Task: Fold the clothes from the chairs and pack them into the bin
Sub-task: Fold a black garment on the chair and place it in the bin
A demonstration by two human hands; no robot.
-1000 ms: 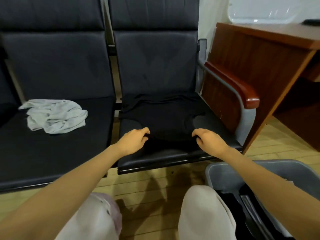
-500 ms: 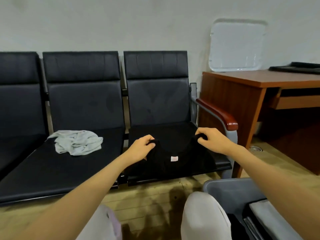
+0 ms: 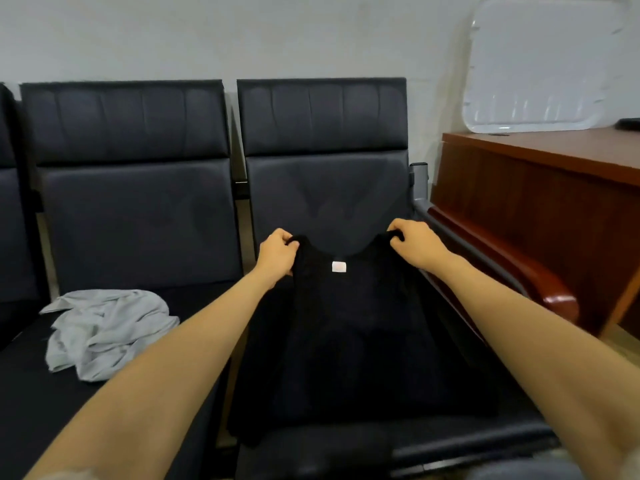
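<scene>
left hand [image 3: 277, 257] and right hand [image 3: 415, 244], fingers curled, each pinch one shoulder of the black top [image 3: 353, 327]. the top hangs spread between them over the right chair [image 3: 325, 188], white neck label [image 3: 339, 266] facing the camera. a crumpled grey garment [image 3: 104, 332] lies on the left chair [image 3: 131, 216]. wooden desk [image 3: 554, 188] at right.

likely office waiting area — linked black chairs [image 3: 322, 188] | wooden desk [image 3: 540, 202]
</scene>
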